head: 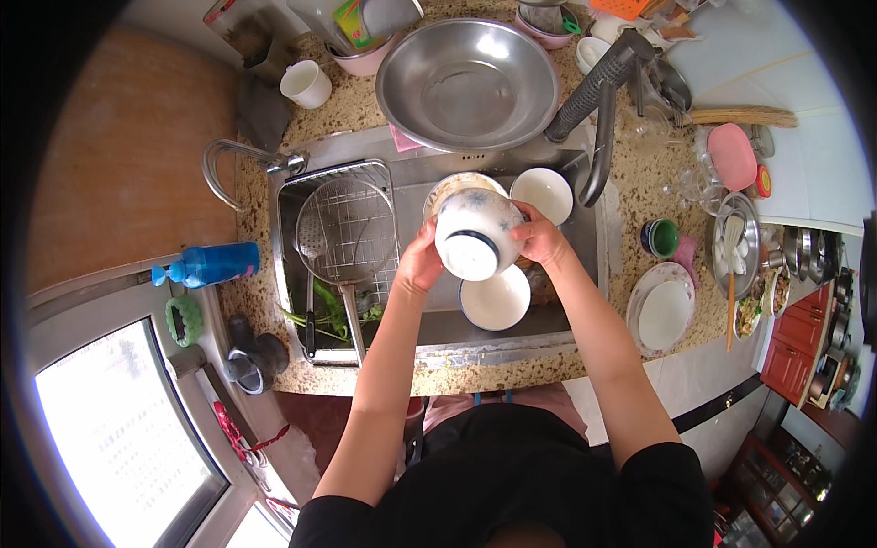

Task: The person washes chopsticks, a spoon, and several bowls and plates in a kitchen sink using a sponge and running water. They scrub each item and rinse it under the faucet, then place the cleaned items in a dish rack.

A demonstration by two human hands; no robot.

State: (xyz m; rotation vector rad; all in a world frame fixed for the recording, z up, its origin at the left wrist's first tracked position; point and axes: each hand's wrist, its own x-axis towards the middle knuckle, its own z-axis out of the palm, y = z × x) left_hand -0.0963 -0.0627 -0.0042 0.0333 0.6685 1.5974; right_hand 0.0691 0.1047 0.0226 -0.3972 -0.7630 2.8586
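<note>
Between my left hand (419, 257) and my right hand (541, 236) is a white ceramic bowl (483, 233) with a blue floral pattern, tipped so its foot ring faces me. Both hands grip its sides above the steel sink (438, 288). Just below it in the sink stands a white bowl (496, 301) with a blue rim. Another white bowl (542, 195) lies behind my right hand. A plate or shallow bowl with a soiled rim (452, 188) is partly hidden behind the held bowl.
A large steel basin (468, 85) stands behind the sink, beside a dark faucet (596, 103). At left, a mesh strainer (346, 233) rests over a wire rack with greens. A blue bottle (219, 265) lies further left. Plates (637, 301) and a steel dish with spoons (747, 212) are at right.
</note>
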